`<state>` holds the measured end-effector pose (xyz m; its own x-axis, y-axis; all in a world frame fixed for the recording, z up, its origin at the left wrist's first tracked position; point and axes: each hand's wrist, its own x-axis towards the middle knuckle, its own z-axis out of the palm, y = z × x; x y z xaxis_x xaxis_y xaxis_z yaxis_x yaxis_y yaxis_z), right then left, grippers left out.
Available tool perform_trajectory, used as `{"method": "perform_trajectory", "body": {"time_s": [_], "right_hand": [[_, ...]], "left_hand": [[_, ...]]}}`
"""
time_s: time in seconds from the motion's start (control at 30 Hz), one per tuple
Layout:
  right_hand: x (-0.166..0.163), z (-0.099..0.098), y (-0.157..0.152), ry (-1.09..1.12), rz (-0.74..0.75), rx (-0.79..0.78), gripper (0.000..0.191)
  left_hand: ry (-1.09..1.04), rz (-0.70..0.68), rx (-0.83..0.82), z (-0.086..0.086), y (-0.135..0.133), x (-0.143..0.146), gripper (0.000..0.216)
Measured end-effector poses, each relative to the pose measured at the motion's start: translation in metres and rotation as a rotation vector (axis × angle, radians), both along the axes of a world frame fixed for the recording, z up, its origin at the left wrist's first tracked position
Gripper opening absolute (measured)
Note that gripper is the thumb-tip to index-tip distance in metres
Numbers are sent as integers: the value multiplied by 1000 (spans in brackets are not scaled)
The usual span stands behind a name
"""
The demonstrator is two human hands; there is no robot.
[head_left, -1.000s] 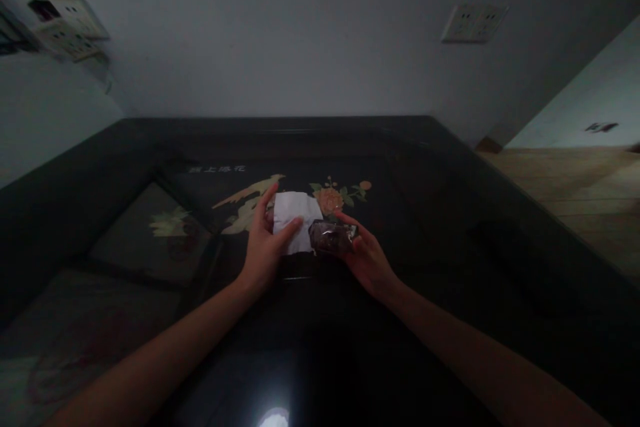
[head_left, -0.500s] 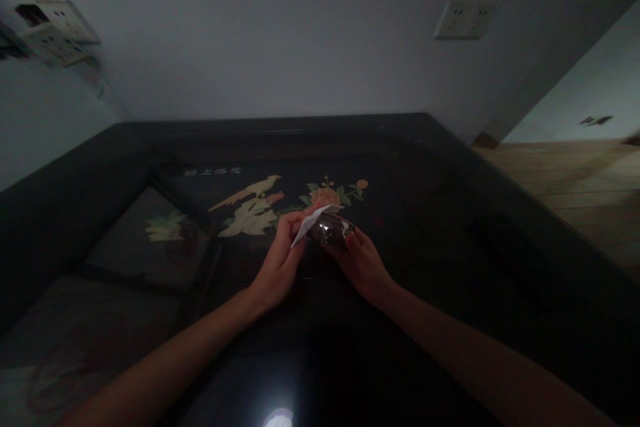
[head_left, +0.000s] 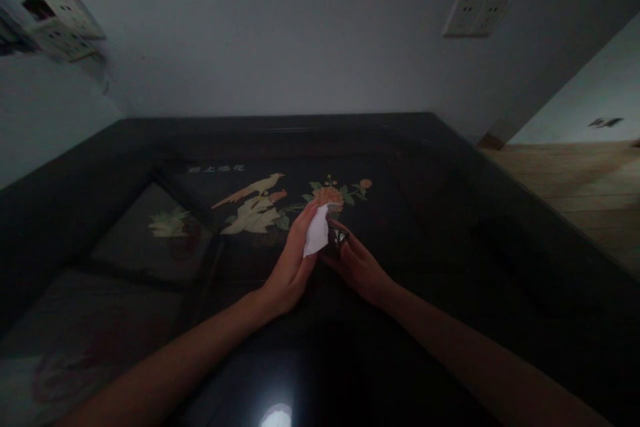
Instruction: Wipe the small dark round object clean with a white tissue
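My left hand (head_left: 290,270) is closed on a white tissue (head_left: 317,233), which it presses against the near side of a small dark, glossy object (head_left: 339,237). From the other side, my right hand (head_left: 364,271) grips that object, its fingers wrapped around the right end. Its kind cannot be made out, as the tissue and fingers cover much of it and the light is dim. Both hands meet just above the dark, shiny tabletop (head_left: 320,127), in front of an inlaid picture of a bird and flowers (head_left: 257,213).
A pale wall (head_left: 280,33) rises behind the table, with a double socket (head_left: 476,17) at right and more sockets (head_left: 75,17) at upper left. A dark flat object (head_left: 530,267) lies on the table's right side. Wooden floor (head_left: 570,173) shows beyond.
The tissue has turned to face me and now covers more of the dark object. My left hand has shifted right, closer to my right hand. The view has moved slightly.
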<state>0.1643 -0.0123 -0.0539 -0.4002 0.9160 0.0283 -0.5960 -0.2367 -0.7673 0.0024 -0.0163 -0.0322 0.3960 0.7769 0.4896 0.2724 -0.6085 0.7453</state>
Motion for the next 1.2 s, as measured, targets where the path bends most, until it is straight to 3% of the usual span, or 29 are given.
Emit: {"method": "perform_trajectory", "body": {"time_s": [0.17,0.37,0.57,0.67,1.03,1.2], "right_hand": [[-1,-2,0,-54,18,41,62],[-3,1,1,-37,-90,-32,54],[-4,5,2,-40,-94,-20,53],[-5,6,2,-54,-60,-7,53],[-6,15,-6,-177,-39,-10,64],[-7,18,-6,-219,-16,-27,61]], "left_hand": [[-8,13,6,4,0,0,57],[-128,-67,-149,14,0,-2,65],[-329,114,-343,31,-1,0,41],[-292,188,-314,33,-1,2,27],[-265,135,-330,22,-2,2,43],[-182,171,-185,24,-1,2,40]]}}
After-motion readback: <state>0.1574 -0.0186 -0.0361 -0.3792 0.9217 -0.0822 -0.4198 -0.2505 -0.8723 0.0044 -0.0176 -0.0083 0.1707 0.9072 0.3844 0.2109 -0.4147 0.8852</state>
